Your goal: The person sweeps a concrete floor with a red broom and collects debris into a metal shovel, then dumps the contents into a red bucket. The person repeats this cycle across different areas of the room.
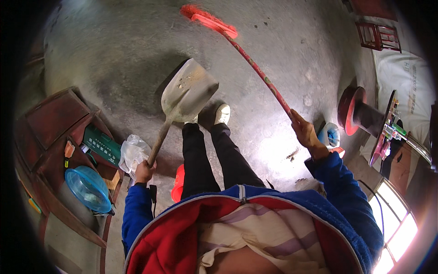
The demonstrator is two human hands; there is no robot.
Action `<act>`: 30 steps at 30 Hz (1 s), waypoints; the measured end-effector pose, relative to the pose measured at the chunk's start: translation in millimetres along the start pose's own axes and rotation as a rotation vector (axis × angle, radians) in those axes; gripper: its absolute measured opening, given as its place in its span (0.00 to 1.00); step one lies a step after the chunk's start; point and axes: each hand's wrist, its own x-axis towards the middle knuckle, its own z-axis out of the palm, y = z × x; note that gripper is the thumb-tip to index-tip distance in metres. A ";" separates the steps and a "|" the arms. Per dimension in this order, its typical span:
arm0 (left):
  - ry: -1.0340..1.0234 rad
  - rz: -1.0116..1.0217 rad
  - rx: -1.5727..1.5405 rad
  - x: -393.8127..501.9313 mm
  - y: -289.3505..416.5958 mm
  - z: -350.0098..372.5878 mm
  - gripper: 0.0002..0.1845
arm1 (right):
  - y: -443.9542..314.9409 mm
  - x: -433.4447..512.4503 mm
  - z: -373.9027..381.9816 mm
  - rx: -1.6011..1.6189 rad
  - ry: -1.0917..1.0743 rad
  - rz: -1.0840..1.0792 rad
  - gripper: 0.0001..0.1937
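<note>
My left hand is closed around the wooden handle of a wide metal shovel. Small bits of debris lie in the shovel's blade, which is in front of my feet. In my right hand is the patterned red stick of a broom. The broom's red bristle head is far forward, at the top of the view, past the shovel and apart from it. Whether the bristles touch the floor, I cannot tell.
A dark red wooden cabinet stands at left, holding a blue plastic basin and a green box. Beside it is a white plastic bag. A red bucket is near my legs. At right are a large spool-shaped stand and a small wooden chair.
</note>
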 end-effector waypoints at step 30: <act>-0.019 0.014 0.157 52.5 -36.9 -51.7 0.17 | -105.6 -106.1 59.4 0.459 -0.301 0.577 0.24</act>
